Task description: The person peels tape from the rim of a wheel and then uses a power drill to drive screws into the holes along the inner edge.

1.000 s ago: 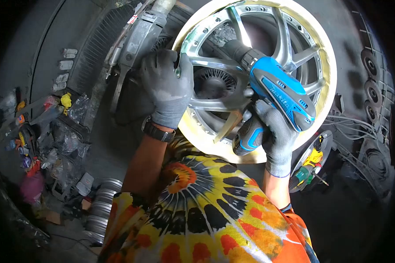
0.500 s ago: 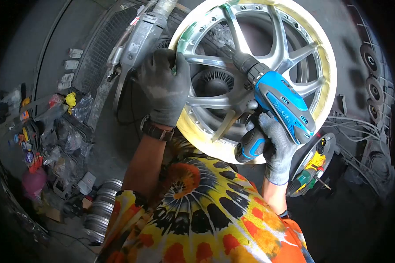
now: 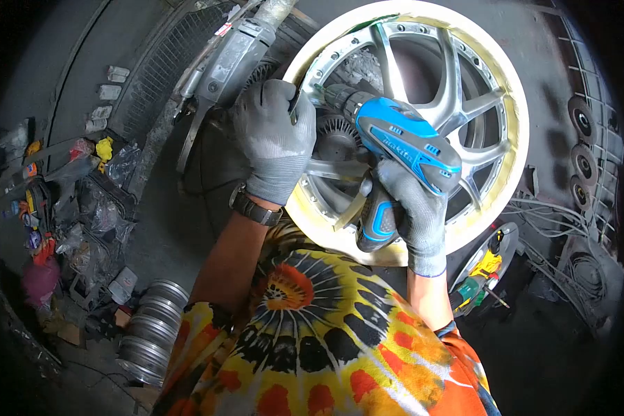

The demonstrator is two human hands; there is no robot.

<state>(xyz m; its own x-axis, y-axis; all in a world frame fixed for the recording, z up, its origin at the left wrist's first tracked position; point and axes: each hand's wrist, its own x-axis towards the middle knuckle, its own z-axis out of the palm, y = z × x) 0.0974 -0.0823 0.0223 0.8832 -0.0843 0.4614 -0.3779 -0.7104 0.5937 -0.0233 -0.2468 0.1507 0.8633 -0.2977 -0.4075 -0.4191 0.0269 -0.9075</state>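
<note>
A silver spoked wheel rim [image 3: 496,195] with a pale outer lip is in front of me. My right hand [image 3: 417,208], in a grey glove, is closed round the handle of a blue and black drill [image 3: 409,142]. The drill points left, its front end over the left side of the rim, close to my left hand. My left hand [image 3: 274,132], also gloved, has its fingers curled at the rim's left edge; what they pinch is too small to make out.
A grey power tool [image 3: 232,59] lies at the upper left. Plastic bags and small items [image 3: 93,215] are heaped at the left, above stacked metal rings [image 3: 152,329]. Round discs [image 3: 581,118] line the right side. A tray [image 3: 509,243] with tools lies lower right.
The drill has moved left and up, its tip now near my left hand at the rim's edge. My left hand has shifted slightly right.
</note>
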